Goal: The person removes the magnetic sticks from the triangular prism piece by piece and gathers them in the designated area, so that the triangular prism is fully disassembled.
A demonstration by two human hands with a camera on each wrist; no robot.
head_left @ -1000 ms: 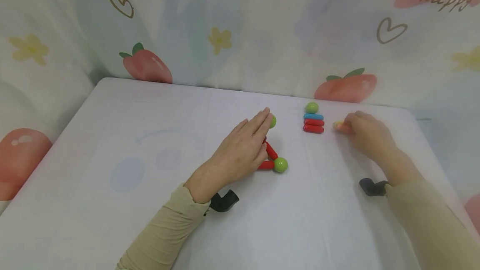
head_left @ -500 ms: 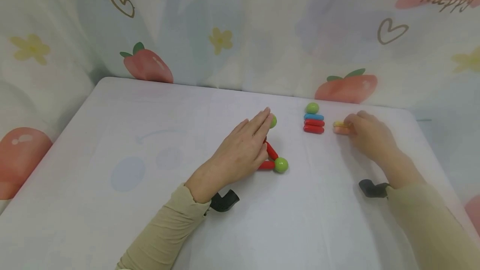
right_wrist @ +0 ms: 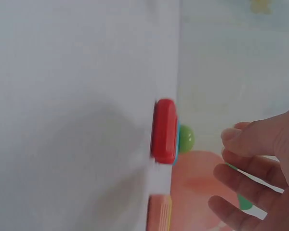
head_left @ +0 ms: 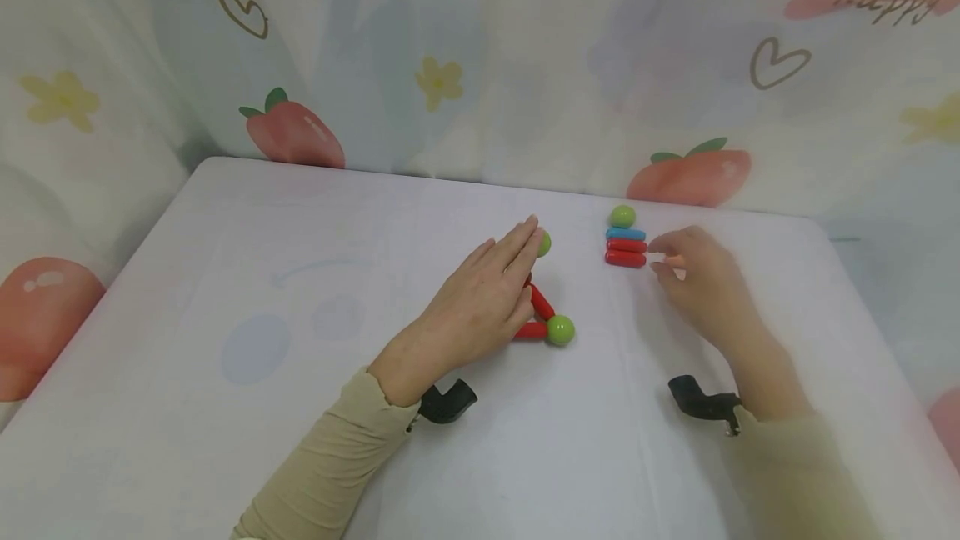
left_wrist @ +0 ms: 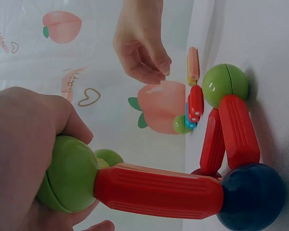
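Observation:
My left hand (head_left: pixel 472 298) grips a green ball (left_wrist: pixel 70 173) atop a frame of red rods (left_wrist: pixel 159 191). In the left wrist view, a dark blue ball (left_wrist: pixel 253 195) joins rods at the frame's base. Another green ball (head_left: pixel 561 330) forms a corner by the table surface; the hand hides much of the frame in the head view. My right hand (head_left: pixel 708 290), empty with fingers parted and bent, hovers beside two red rods (head_left: pixel 626 258). An orange rod (head_left: pixel 675 261) shows behind its fingers, with a yellow rod alongside in the left wrist view.
A blue rod (head_left: pixel 626 234) and a loose green ball (head_left: pixel 622 216) lie beyond the red pair near the table's back edge. A printed curtain (head_left: pixel 525 65) hangs behind the white table (head_left: pixel 225 273). Black wrist-mounted pieces (head_left: pixel 448 403) stick out by both sleeves.
My right hand has moved left from the orange and yellow rods toward the red ones, and its fingers have parted. My left hand keeps its place on the frame.

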